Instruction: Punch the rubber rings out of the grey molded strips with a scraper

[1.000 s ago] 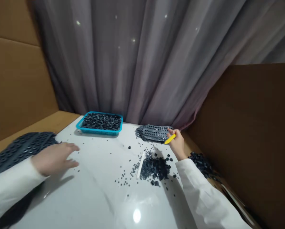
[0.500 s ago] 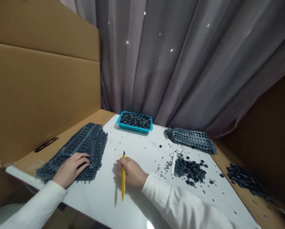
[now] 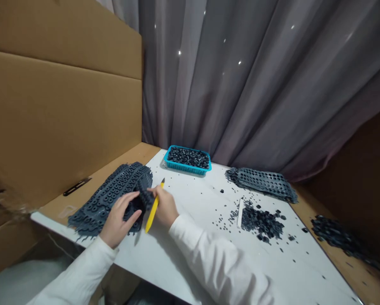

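A stack of dark grey rubber sheets [image 3: 109, 192] with rows of raised rings lies at the left of the white table. On its near right part rests my left hand [image 3: 118, 220], thumb and fingers spread apart. My right hand [image 3: 167, 208] is closed round a yellow pen-shaped tool [image 3: 152, 214] with a dark tip pointing up and away. Its fingertips are at the right edge of the stack, where a sheet's edge [image 3: 144, 190] is bent up between my hands. Whether those fingertips also pinch the sheet I cannot tell.
A blue basket [image 3: 187, 169] full of small black pieces stands at the back. Perforated dark sheets [image 3: 262, 183] lie at the back right. Nearer are a white stick [image 3: 239, 214] and a pile of black bits [image 3: 262, 222]. A black cutter [image 3: 77, 186] lies by the cardboard wall [image 3: 65, 114].
My right hand has moved up and left to the stack with the yellow tool. My left hand has spread from lying flat, and a sheet edge has lifted. The view has shifted slightly.
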Demonstrator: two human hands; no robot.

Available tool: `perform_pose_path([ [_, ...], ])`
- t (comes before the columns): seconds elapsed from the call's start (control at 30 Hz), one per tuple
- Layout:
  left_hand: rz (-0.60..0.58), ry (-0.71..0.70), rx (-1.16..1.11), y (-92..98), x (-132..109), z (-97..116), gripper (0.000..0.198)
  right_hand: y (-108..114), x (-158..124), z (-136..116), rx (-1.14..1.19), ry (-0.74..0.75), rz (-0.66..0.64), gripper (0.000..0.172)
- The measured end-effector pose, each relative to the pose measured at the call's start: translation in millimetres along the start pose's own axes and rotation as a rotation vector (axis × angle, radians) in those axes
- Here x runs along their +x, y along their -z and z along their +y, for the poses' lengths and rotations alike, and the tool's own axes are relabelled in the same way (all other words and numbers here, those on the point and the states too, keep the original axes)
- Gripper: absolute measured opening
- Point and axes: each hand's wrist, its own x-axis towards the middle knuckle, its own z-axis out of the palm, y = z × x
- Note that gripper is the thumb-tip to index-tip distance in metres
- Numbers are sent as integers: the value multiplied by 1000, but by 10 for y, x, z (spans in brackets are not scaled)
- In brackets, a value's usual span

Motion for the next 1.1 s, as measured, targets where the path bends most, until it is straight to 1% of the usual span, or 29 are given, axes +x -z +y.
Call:
perform_pose_path([
  [0.07,-68,29,198,-18,44,-113,51,377,259,-29,39,-41,25,22],
  [0.1,-116,39,285,-38,62,-174,51,596,406,-49,25,-70,20,22],
  [0.13,-162,48,349,-62,75,-230,47,820,555,-72,-26,-95,46,20],
  [0.17,-199,55,390,-87,82,-274,41,1038,702,-97,-114,-125,61,17],
  [0.23,-235,62,424,-127,87,-318,34,1431,967,-147,-312,-225,51,12],
  [0.3,-241,68,429,-135,92,-311,33,1747,1180,-185,-359,-283,58,11],
  [0.4,-253,80,419,-90,124,-275,37,2092,1406,-230,-386,-401,53,10],
  [0.43,-259,87,418,-68,140,-267,38,2185,1456,-247,-394,-466,44,9],
  [0.5,-268,104,428,-28,173,-263,39,2353,1513,-290,-437,-533,51,8],
  [0.53,-266,110,436,-12,186,-263,39,2431,1513,-315,-467,-543,60,8],
  [0.6,-252,105,444,8,205,-256,39,2568,1442,-360,-548,-516,69,7],
  [0.67,-230,76,425,10,210,-225,38,2652,1253,-384,-662,-444,49,4],
  [0.73,-212,41,380,-10,200,-158,37,2627,931,-382,-799,-321,30,4],
  [0.77,-207,25,353,-30,188,-107,36,2554,722,-374,-847,-274,29,4],
  [0.8,-203,10,323,-56,170,-44,35,2436,486,-364,-885,-245,17,2],
  [0.83,-203,-4,290,-87,145,32,34,2273,230,-355,-924,-244,-14,2],
  [0.87,-203,-18,255,-121,113,119,33,2070,-36,-349,-949,-252,-73,4],
  [0.93,-215,-50,163,-185,32,313,33,1592,-558,-348,-953,-216,-234,7],
  [0.97,-229,-65,105,-211,-13,411,35,1348,-791,-353,-966,-166,-288,8],
  [1.03,-273,-71,-40,-248,-103,581,42,925,-1158,-370,-953,-21,-384,8],
  [1.07,-302,-44,-124,-263,-140,642,44,769,-1285,-377,-933,43,-416,5],
  [1.1,-336,16,-213,-282,-168,685,44,657,-1376,-381,-922,92,-426,4],
])
